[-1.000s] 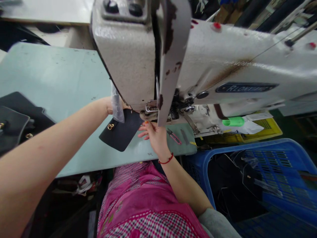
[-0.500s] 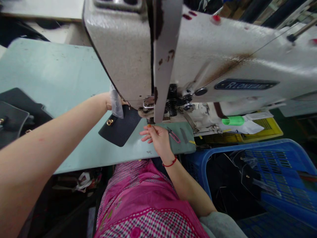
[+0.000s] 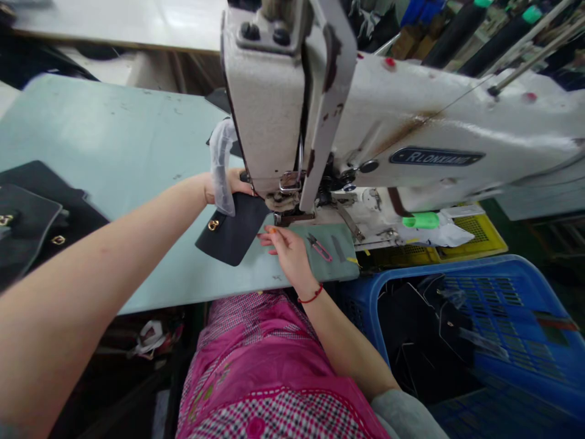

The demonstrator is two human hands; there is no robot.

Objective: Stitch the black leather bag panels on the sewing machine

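A black leather piece (image 3: pixel 235 235) with a gold clasp reaches under the head of a white sewing machine (image 3: pixel 269 116). My left hand (image 3: pixel 237 182) is closed on its far edge, beside a handle wrapped in white plastic (image 3: pixel 222 161); the machine partly hides the fingers. My right hand (image 3: pixel 287 249) is just right of the piece, near the needle area, palm turned up and fingers apart, with nothing visible in it. Pink-handled thread snips (image 3: pixel 322 249) lie on the pale green table (image 3: pixel 114 134), right of my right hand.
More black leather pieces (image 3: pixel 27 213) with gold fittings lie at the left. A blue basket (image 3: pixel 516 268) of black pieces stands at the lower right. Behind it is a yellow crate (image 3: pixel 496 235), with a green tube (image 3: pixel 420 220) nearby.
The view has shifted, showing more of the machine's top and the wrapped handle. My left hand shows more clearly on the black piece. My right hand stays near the needle area with fingers apart.
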